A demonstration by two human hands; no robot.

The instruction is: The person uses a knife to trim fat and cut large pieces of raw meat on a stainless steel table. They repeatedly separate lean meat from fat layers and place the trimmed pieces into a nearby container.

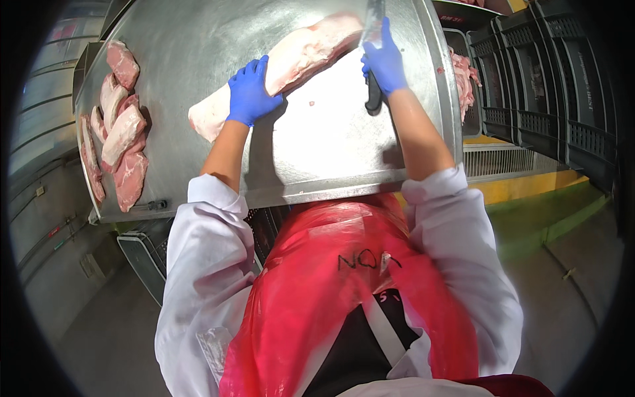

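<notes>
A long slab of pale, fat-covered meat (pixel 305 53), probably a pork loin, lies slantwise across the metal table (pixel 178 40). On its nearer left part rests my left hand (pixel 251 96), in a blue glove, fingers stretched over the top and thumb apart. My right hand (pixel 385 63), also blue-gloved, is closed around a knife (pixel 374 98). The black handle sticks out below that fist. Its blade points away from me beside the slab's far right end and is partly blurred; whether it touches the meat I cannot tell.
Several cut meat pieces (pixel 126 132) lie along the table's left side. Beyond the right edge, a container holds meat trimmings (pixel 463 79), with stacked dark crates (pixel 542 79) alongside. A small scrap (pixel 311 103) lies near the slab. A metal grate (pixel 503 162) borders a yellow ledge.
</notes>
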